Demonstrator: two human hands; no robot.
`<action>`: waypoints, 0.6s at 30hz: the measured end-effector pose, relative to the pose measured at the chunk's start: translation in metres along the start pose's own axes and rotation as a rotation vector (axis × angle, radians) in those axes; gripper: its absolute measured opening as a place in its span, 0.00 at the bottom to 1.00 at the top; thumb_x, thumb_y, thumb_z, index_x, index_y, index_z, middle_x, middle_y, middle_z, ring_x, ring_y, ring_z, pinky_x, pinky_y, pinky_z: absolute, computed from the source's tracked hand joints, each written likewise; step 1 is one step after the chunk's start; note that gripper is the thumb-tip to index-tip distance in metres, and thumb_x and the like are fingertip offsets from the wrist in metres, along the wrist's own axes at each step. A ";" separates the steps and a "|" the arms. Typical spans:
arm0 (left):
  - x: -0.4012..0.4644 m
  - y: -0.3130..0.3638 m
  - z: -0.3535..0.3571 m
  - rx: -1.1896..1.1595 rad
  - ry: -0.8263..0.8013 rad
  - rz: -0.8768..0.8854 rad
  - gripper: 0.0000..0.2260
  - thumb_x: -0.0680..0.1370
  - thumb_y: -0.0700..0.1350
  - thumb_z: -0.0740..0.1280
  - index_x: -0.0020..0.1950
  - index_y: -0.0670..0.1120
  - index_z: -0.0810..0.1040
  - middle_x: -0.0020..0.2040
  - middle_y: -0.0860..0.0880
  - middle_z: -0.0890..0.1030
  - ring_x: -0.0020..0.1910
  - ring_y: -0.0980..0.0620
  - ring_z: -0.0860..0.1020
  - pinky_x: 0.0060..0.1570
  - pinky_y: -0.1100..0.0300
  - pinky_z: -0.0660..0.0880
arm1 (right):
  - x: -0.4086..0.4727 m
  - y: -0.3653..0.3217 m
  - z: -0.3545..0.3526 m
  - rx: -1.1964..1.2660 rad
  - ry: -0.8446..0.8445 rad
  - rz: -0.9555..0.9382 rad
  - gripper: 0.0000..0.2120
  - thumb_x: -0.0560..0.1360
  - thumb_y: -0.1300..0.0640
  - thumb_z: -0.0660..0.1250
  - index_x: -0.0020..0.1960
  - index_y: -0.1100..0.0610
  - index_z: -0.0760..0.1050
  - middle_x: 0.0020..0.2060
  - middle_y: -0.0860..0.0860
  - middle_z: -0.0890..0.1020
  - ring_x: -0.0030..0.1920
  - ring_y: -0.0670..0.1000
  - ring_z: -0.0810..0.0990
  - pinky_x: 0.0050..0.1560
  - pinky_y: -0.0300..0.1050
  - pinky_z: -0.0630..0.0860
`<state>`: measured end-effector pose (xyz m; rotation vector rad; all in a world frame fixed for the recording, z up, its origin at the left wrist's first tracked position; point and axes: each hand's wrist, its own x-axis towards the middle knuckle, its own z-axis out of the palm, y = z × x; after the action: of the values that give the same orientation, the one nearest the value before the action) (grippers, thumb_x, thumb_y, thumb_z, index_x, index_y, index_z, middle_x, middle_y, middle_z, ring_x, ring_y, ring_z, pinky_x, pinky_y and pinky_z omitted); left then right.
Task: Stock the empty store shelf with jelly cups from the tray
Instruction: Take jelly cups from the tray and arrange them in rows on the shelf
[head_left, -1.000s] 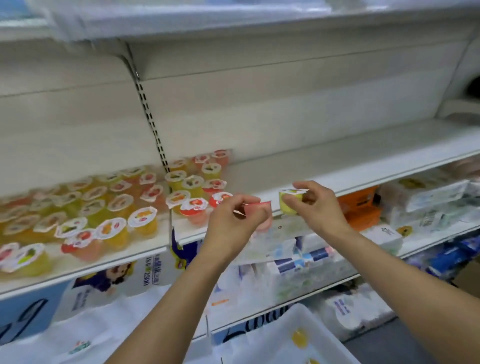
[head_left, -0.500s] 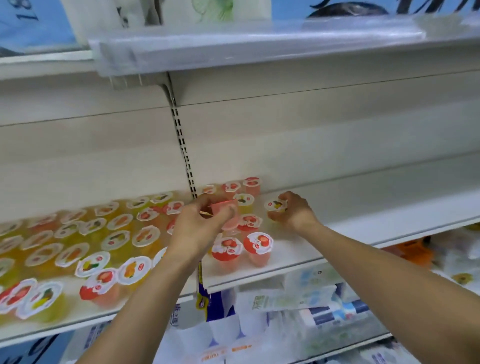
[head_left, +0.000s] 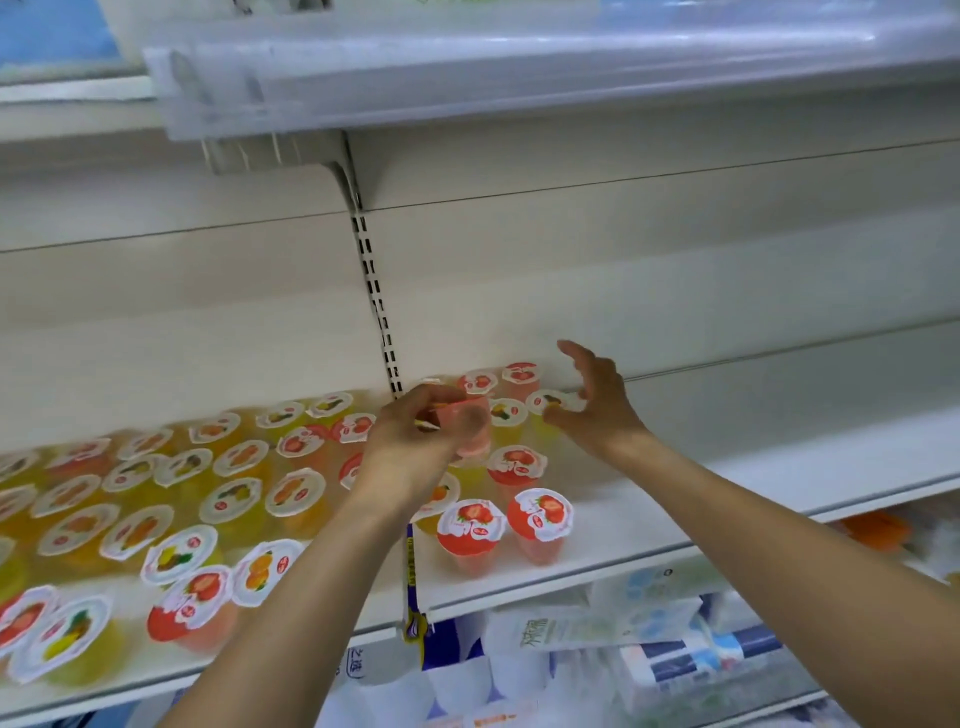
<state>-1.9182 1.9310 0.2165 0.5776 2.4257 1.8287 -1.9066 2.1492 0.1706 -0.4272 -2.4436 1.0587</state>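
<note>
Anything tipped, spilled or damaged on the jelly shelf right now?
Nothing stands out. The jelly cups on the shelf stand upright with lids on; no spill shows. The left hand holds a pink cup tilted, not yet placed.

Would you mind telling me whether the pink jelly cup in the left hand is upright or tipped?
Tipped: the pink jelly cup lies sideways in the left hand, base facing the camera.

You are standing in a retail shop, facing a white metal display shelf (head_left: 727, 447). A slotted upright (head_left: 376, 306) in the back panel carries the shelf brackets. A clear plastic price strip (head_left: 519, 62) runs along the shelf above. Rows of sealed jelly cups (head_left: 234, 499) fill the left section. Packaged goods (head_left: 649, 639) occupy the shelf below.
</note>
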 end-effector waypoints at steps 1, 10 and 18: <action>0.003 0.004 0.004 0.001 -0.007 -0.015 0.11 0.73 0.53 0.73 0.53 0.56 0.77 0.47 0.52 0.81 0.41 0.50 0.83 0.37 0.62 0.77 | -0.008 -0.012 -0.007 0.161 -0.070 -0.038 0.31 0.71 0.57 0.72 0.70 0.44 0.65 0.60 0.52 0.73 0.55 0.51 0.74 0.52 0.40 0.76; 0.014 0.020 0.037 -0.043 -0.124 0.044 0.08 0.79 0.50 0.67 0.56 0.49 0.76 0.53 0.51 0.81 0.45 0.54 0.82 0.40 0.69 0.76 | -0.043 -0.040 -0.035 0.429 -0.129 -0.109 0.16 0.68 0.65 0.75 0.53 0.58 0.74 0.37 0.50 0.81 0.31 0.39 0.77 0.34 0.30 0.72; 0.017 -0.027 0.016 0.970 -0.342 0.390 0.09 0.76 0.58 0.67 0.55 0.66 0.80 0.58 0.60 0.79 0.64 0.55 0.70 0.66 0.51 0.65 | -0.058 0.021 -0.026 0.048 -0.159 0.057 0.18 0.66 0.64 0.72 0.52 0.52 0.71 0.40 0.50 0.79 0.33 0.47 0.75 0.35 0.41 0.75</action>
<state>-1.9372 1.9452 0.1895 1.3355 2.9229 0.3787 -1.8414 2.1531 0.1554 -0.4143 -2.5514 1.2147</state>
